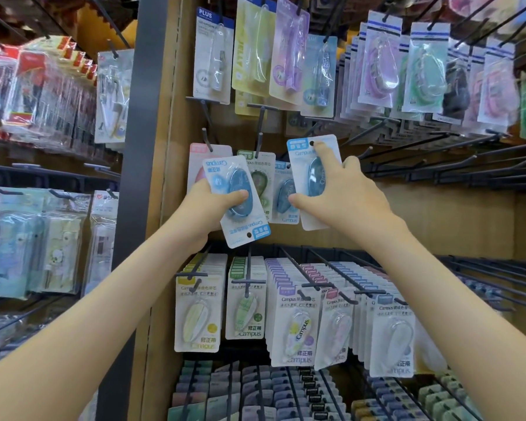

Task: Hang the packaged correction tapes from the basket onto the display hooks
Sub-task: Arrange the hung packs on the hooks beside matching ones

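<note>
Seen from the head camera, the left hand [213,208] grips a blue pack [222,177] upside down. Its fingers are behind the card, the thumb lies across the blister and the hole end points down, in front of a pink pack [196,161] on the board. The right hand [346,192] grips a second pack [299,177] upright, raised a little higher, thumb at its lower left edge and forefinger stretched up to the hole. Between them hang a green pack [260,174] and a hung blue pack [286,194]. Bare hooks [422,144] jut out on the right
</note>
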{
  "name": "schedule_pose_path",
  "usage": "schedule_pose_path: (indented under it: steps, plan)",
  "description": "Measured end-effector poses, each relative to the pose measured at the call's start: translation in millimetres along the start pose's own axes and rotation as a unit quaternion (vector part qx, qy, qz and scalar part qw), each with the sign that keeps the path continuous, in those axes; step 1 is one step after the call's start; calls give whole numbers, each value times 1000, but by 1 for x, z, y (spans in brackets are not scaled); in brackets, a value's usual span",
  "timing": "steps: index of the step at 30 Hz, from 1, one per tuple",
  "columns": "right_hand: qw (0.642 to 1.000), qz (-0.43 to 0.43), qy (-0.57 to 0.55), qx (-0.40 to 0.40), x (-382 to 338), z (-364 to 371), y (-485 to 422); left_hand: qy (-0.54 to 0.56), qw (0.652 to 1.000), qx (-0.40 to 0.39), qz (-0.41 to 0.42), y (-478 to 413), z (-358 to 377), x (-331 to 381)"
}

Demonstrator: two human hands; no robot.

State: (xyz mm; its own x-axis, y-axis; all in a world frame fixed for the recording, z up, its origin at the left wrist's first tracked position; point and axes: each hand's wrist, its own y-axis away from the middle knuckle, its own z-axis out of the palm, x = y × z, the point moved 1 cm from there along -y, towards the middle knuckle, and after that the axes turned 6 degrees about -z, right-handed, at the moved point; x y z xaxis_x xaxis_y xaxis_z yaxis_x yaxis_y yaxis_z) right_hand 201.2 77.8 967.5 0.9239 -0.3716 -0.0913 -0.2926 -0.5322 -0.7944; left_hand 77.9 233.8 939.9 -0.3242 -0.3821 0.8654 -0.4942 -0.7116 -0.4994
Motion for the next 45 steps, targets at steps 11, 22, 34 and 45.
schedule_pose_path:
  steps: [11,22,34,45]
  plan:
    - [951,70,-301,-35,5,-3,-7,-17,1000,1,20,6,-1,2]
    - [996,-5,-94,6,10,18,-1,-27,999,5,28,10,0,7]
    - [994,64,-20,-88,14,86,-80,-20,1000,3,18,23,-11,15]
    - [973,-139,-172,61,8,56,-27,-78,996,-48,16,28,-11,17]
